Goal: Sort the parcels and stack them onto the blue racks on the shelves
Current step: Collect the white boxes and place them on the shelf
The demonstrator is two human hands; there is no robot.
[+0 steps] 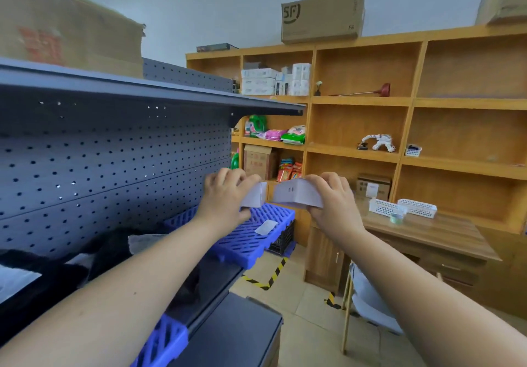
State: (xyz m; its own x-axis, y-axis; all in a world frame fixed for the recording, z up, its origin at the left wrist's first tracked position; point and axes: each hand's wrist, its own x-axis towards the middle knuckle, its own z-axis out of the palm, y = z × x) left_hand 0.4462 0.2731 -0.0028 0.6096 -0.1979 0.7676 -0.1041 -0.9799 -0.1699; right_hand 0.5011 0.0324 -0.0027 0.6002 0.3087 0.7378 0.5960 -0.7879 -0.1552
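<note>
Both arms reach forward at chest height. My left hand (pixel 225 195) grips a small pale lilac parcel (pixel 255 195), and my right hand (pixel 332 198) grips a second, wider pale parcel (pixel 298 194). The two parcels hang side by side, just apart, above the right end of a blue slatted rack (pixel 256 238) on the grey metal shelf. A small flat white packet (pixel 266 227) lies on that rack. Dark bagged parcels (pixel 114 249) and a grey one (pixel 145 242) lie further left on the same shelf. Another blue rack (pixel 162 344) shows on the shelf below.
A grey pegboard back panel (pixel 114 161) and an upper shelf (pixel 171 92) close in the left. Wooden cubby shelves (pixel 407 104) with boxes and goods fill the back wall. A wooden desk (pixel 427 235) with white baskets (pixel 416 208) stands right, a chair (pixel 368 301) beside it.
</note>
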